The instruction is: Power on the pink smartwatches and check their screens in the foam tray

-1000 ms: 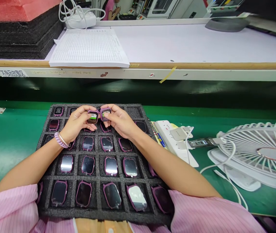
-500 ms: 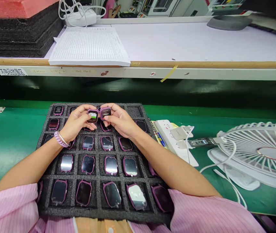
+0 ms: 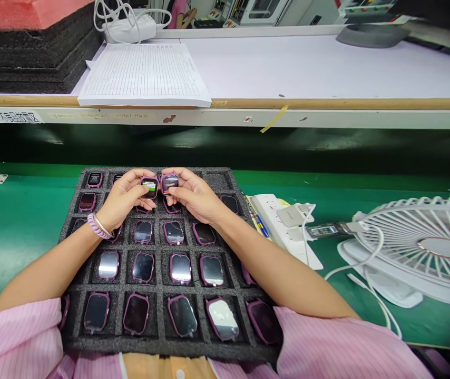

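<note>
My left hand [image 3: 130,193] is closed on a purple smartwatch body [image 3: 149,187] without a strap; its screen is lit with green and white, and my thumb lies on it. Close beside it, my right hand [image 3: 193,193] grips another purple smartwatch body [image 3: 169,182], the thumb at the lower edge of its lit screen. Both are held over the far rows of a black foam tray [image 3: 122,341]. Similar watch bodies, such as this dark-screened one [image 3: 136,313], lie face up in the tray's pockets. My hands and forearms hide some pockets.
Right of the tray lie a white power strip [image 3: 276,221] with a plugged-in charger, pens and a white fan [image 3: 426,247] with cables. Across the back runs a shelf [image 3: 288,68] bearing a paper pad [image 3: 142,73], a white adapter [image 3: 130,29] and stacked foam [image 3: 31,58]. Another person's arm shows behind.
Red now shows near my right thumb on the right-hand watch's screen, and that watch has tilted slightly. Both hands otherwise keep nearly the same place.
</note>
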